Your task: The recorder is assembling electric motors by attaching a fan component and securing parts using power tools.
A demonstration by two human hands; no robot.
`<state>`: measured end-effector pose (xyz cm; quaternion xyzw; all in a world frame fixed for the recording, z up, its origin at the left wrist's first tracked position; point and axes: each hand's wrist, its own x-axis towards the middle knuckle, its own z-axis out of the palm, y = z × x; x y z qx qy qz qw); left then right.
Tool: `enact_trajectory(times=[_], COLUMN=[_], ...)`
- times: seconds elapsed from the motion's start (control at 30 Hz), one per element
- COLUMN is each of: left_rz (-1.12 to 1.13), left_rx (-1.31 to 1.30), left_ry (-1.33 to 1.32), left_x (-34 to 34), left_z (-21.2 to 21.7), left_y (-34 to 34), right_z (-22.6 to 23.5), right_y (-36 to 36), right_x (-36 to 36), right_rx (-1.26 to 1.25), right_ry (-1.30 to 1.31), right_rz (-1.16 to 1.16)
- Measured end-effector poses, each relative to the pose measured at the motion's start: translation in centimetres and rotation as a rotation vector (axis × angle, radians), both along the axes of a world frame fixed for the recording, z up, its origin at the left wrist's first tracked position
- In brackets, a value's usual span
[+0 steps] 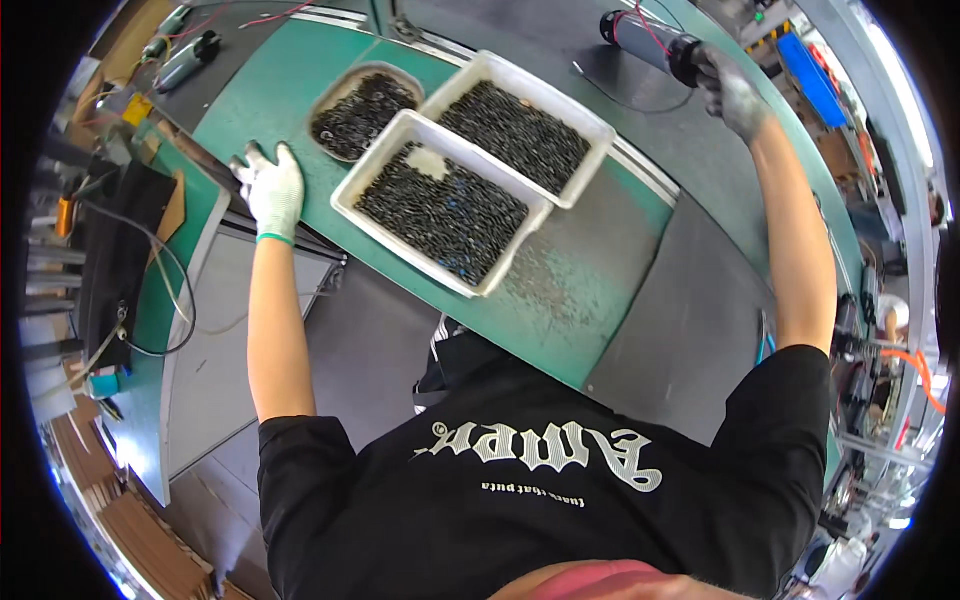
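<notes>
My right hand (735, 98), in a grey-white glove, reaches to the far right. Its fingers wrap round the black near end of a dark cylindrical motor (645, 42), which lies on its side with thin red and dark wires. On the left, my gloved left hand (273, 192) rests on the edge of the green bench, fingers spread and holding nothing. Closest to it is a small beige tray (412, 84) of small black parts. Two larger white trays (345, 190) filled with similar black pieces overlap beside it; a pale patch shows among the pieces in the nearer one.
More cylindrical motors (188, 62) with wires lie at the far left. Black mats (690, 290) cover parts of the green bench (610, 300). Blue-handled pliers (765, 338) lie near my right elbow. Beyond the bench at the right is a blue bin (810, 80). A loose cable (185, 285) loops at the left.
</notes>
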<state>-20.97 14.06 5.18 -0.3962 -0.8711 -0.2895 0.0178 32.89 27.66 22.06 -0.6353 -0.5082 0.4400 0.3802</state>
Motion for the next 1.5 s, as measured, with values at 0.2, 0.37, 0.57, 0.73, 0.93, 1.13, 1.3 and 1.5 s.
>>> enact_trajectory(times=[0.2,0.37,0.57,0.73,0.93,1.13,1.3,1.5], left_rz=[-0.092,-0.493,-0.986,-1.040,-1.071,-1.159,-1.156,-1.301], left_rx=[-0.079,-0.187,-0.238,-0.253,-0.333,-0.176,-0.138,-0.140], left_ry=[0.166,0.299,0.296,0.511,0.573,0.639,0.594,-0.502], left_x=[-3.3,0.0,20.4,22.1,23.5,20.7,21.8,23.9], left_z=[-1.6,8.1,12.6,8.1,7.1,6.4,7.6,11.6], left_y=[0.1,-1.7,-0.8,5.4,7.3,8.2,7.5,1.4], right_z=[-1.5,-6.3,-10.9,-10.7,-6.9,-7.4,-6.0,-6.5], right_y=[-16.2,-26.9,-33.3,-33.6,-36.8,-39.2,-38.5,-34.8], right_x=[5.0,4.1,1.6,2.5,6.4,22.2,35.2,43.8], right_rx=[-0.051,0.106,0.005,-0.099,-0.080,0.846,0.659,0.183], right_ry=[-0.333,-0.526,-0.312,-0.084,0.234,-0.731,-0.060,0.012], right_rz=[0.045,-0.016,-0.246,-0.080,-0.170,-1.317,-0.732,-0.293])
